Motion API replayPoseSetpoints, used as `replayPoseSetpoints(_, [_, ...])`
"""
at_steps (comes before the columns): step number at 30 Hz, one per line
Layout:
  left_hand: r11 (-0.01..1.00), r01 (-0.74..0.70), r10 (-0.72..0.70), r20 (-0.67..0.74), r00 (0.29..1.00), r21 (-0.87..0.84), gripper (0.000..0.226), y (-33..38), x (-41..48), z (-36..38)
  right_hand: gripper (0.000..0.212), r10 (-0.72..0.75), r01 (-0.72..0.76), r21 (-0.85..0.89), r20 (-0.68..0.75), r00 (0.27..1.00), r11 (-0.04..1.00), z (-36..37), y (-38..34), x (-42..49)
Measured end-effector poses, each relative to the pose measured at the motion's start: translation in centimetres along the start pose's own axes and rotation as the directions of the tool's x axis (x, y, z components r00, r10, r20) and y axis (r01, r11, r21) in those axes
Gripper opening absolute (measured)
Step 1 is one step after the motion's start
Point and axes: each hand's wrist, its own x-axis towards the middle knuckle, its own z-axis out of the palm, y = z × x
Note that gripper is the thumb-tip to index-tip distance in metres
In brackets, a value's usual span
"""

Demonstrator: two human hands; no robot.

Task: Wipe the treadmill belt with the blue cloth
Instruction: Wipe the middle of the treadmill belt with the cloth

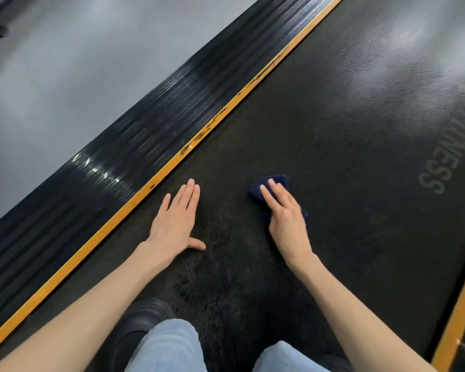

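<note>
The black textured treadmill belt [346, 130] runs diagonally through the head view, with grey "FITNESS" lettering at the right. A dark blue cloth [278, 181] lies bunched on the belt near the middle. My right hand [285, 218] lies flat on top of the cloth with straight fingers, pressing it onto the belt; most of the cloth is hidden beneath the hand. My left hand [176, 221] rests flat on the bare belt to the left of the cloth, fingers straight and thumb spread, holding nothing.
An orange strip [151, 181] borders the belt's left side, with a ribbed black side rail [113, 146] beyond it and grey floor [65, 63] further left. Another orange strip [459, 318] edges the right. My knees in light jeans [169, 347] and a black shoe [142, 320] are on the belt below.
</note>
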Motion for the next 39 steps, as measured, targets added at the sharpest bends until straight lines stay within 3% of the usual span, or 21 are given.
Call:
replayPoseSetpoints(2, [1.000,0.016,-0.016,0.017,1.000,-0.006,0.132,0.2,0.3,-0.2,0.063,0.028,-0.027,0.051,-0.024,0.999,0.998,1.0,-2.1,-0.7])
replayPoseSetpoints(4, [0.999,0.038,-0.038,0.027,0.999,0.012,0.131,0.6,0.5,-0.6,0.063,-0.227,0.223,0.085,0.048,0.973,0.971,2.7,-4.4,-2.8])
replayPoseSetpoints(6, [0.997,0.052,-0.054,0.042,0.998,0.053,0.131,1.0,0.7,-0.9,0.069,-0.456,0.449,0.079,0.197,0.868,0.890,3.3,-5.2,-5.0])
replayPoseSetpoints(8, [0.994,0.046,-0.052,0.059,0.997,0.100,0.130,1.1,0.8,-1.2,0.069,-0.496,0.497,0.049,0.185,0.848,0.867,2.4,-2.9,-4.3])
replayPoseSetpoints(11, [0.989,0.025,-0.037,0.075,0.996,0.146,0.129,1.5,0.8,-1.7,0.063,-0.169,0.168,-0.074,-0.012,0.986,0.983,-0.7,3.6,-3.1])
replayPoseSetpoints(12, [0.989,0.035,-0.043,0.056,0.998,0.141,0.127,1.3,0.7,-1.7,0.063,-0.037,0.027,-0.100,-0.092,0.995,0.995,-1.7,5.9,-3.1])
replayPoseSetpoints(15, [0.996,-0.016,0.024,-0.087,0.996,0.090,0.109,2.8,1.1,-1.4,0.064,0.338,-0.367,-0.077,-0.251,0.907,0.927,-5.1,11.9,-5.0])
replayPoseSetpoints(17, [0.994,-0.101,0.106,-0.198,0.974,0.033,0.092,4.2,1.8,-1.0,0.058,0.422,-0.448,-0.027,-0.291,0.859,0.894,-5.2,11.6,-5.9])
replayPoseSetpoints(18, [0.989,-0.149,0.148,-0.233,0.961,0.016,0.082,4.9,2.1,-0.8,0.055,0.364,-0.383,-0.021,-0.268,0.892,0.923,-4.6,10.3,-6.4])
replayPoseSetpoints(20, [0.969,-0.245,0.247,-0.293,0.924,0.045,0.065,6.1,2.8,-0.5,0.055,0.046,-0.048,-0.025,-0.066,0.997,0.999,-2.5,6.0,-8.6])
replayPoseSetpoints(22, [0.944,-0.318,0.329,-0.340,0.881,0.091,0.063,6.7,3.3,-0.3,0.059,-0.270,0.275,-0.008,0.158,0.950,0.962,-1.2,2.8,-11.2])
replayPoseSetpoints(24, [0.923,-0.373,0.384,-0.323,0.865,0.097,0.068,7.0,3.5,-0.3,0.062,-0.364,0.378,-0.034,0.206,0.908,0.925,-1.9,4.2,-11.6])
replayPoseSetpoints(25, [0.913,-0.392,0.407,-0.304,0.861,0.112,0.070,7.0,3.5,-0.2,0.061,-0.308,0.320,-0.061,0.154,0.939,0.945,-2.7,6.1,-11.3])
replayPoseSetpoints(27, [0.898,-0.410,0.439,-0.281,0.854,0.157,0.073,7.3,3.5,-0.2,0.057,-0.017,0.012,-0.098,-0.048,0.999,0.995,-5.1,10.6,-11.3])
replayPoseSetpoints(28, [0.897,-0.406,0.440,-0.288,0.850,0.173,0.075,7.3,3.6,0.0,0.056,0.154,-0.169,-0.096,-0.152,0.976,0.981,-6.5,12.9,-11.4])
replayPoseSetpoints(30, [0.899,-0.403,0.437,-0.305,0.846,0.172,0.077,7.6,3.8,0.1,0.056,0.434,-0.459,-0.024,-0.283,0.855,0.888,-8.0,15.1,-11.9])
replayPoseSetpoints(32, [0.892,-0.419,0.451,-0.316,0.835,0.168,0.078,8.3,4.1,-0.1,0.055,0.524,-0.535,0.074,-0.354,0.775,0.842,-6.8,13.5,-11.3])
replayPoseSetpoints(34, [0.881,-0.449,0.473,-0.323,0.820,0.151,0.079,9.4,4.3,-0.7,0.053,0.351,-0.348,0.062,-0.271,0.896,0.935,-4.6,9.7,-10.9])
replayPoseSetpoints(36, [0.869,-0.474,0.495,-0.318,0.809,0.145,0.081,10.5,4.5,-1.2,0.054,0.011,-0.011,0.035,-0.009,1.000,0.999,-2.8,5.6,-11.7])
replayPoseSetpoints(38, [0.851,-0.502,0.525,-0.306,0.794,0.155,0.082,11.5,4.7,-1.5,0.057,-0.254,0.256,0.014,0.180,0.950,0.967,-3.0,5.7,-12.9])
replayPoseSetpoints(39, [0.844,-0.513,0.535,-0.285,0.795,0.156,0.082,11.9,4.7,-1.5,0.057,-0.309,0.315,0.002,0.199,0.930,0.949,-4.0,7.4,-13.1])
